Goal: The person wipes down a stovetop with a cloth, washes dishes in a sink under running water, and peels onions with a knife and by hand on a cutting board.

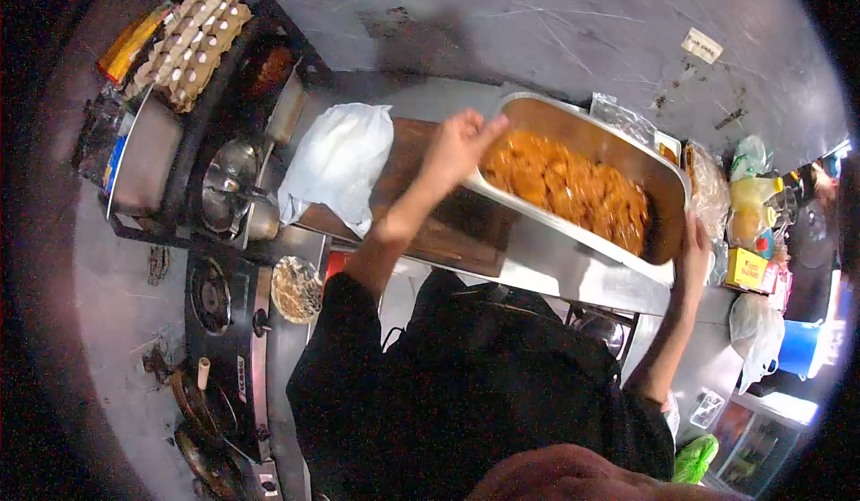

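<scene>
A deep rectangular metal pan [582, 127] sits slightly tilted across the right part of the counter. Pieces of food in a glossy orange sauce [564, 183], possibly marinated meat, cover much of its bottom. My left hand [460, 149] grips the pan's left end, thumb at the rim. At the opposite end, my right hand [695, 243] holds the right rim; some of its fingers are hidden behind the pan wall. Left of the pan lies a dark wooden cutting board [452, 228], with a white plastic bag [339, 165] on its far end.
Egg trays [202, 44] are stacked at upper left, above a metal bowl [231, 183]. A stove [215, 299] with pans stands at lower left. Bottles [751, 210], a yellow box [751, 270] and a blue bucket [800, 347] crowd the right side.
</scene>
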The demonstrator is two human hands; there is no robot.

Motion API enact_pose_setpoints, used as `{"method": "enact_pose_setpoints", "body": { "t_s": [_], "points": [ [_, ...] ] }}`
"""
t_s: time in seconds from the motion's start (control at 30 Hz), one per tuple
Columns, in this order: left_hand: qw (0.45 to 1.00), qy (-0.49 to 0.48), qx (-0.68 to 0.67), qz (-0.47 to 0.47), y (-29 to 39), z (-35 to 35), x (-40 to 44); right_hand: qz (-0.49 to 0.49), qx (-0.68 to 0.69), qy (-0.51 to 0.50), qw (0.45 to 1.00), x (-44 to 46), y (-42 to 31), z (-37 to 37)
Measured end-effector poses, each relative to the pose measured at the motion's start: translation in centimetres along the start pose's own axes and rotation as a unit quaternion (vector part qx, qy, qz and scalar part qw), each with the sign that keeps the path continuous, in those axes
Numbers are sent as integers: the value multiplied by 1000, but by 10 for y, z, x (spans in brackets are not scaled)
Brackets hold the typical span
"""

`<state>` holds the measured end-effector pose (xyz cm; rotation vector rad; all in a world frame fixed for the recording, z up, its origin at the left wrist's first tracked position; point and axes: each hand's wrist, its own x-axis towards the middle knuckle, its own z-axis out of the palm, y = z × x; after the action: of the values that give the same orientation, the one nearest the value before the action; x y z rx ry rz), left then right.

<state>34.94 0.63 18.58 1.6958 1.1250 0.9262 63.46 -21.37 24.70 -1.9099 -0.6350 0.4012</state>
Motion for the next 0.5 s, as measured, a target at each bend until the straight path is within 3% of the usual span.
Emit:
{"method": "enact_pose_setpoints", "body": {
  "t_s": [0.07, 0.13, 0.27, 0.33, 0.4, 0.43, 0.5],
  "points": [
    [995, 39, 78, 54, -8, -37, 42, -64, 3, -63, 996, 14, -13, 48],
    [985, 93, 140, 48, -19, -64, 77, -31, 126, -94, 987, 37, -2, 113],
    [955, 201, 218, 31, -56, -102, 118, -114, 97, 37, 988, 71, 20, 244],
    [948, 221, 227, 4, -86, -120, 141, -126, 201, 10, 971, 83, 28, 297],
    [940, 241, 239, -4, -112, -137, 159, -117, 214, 3, 970, 87, 18, 332],
    [938, 256, 232, -19, -120, -145, 163, -160, 130, 31, 978, 80, 3, 343],
    [939, 247, 227, -83, -130, -157, 171, -122, 191, -24, 974, 87, 10, 371]
  ]
}}
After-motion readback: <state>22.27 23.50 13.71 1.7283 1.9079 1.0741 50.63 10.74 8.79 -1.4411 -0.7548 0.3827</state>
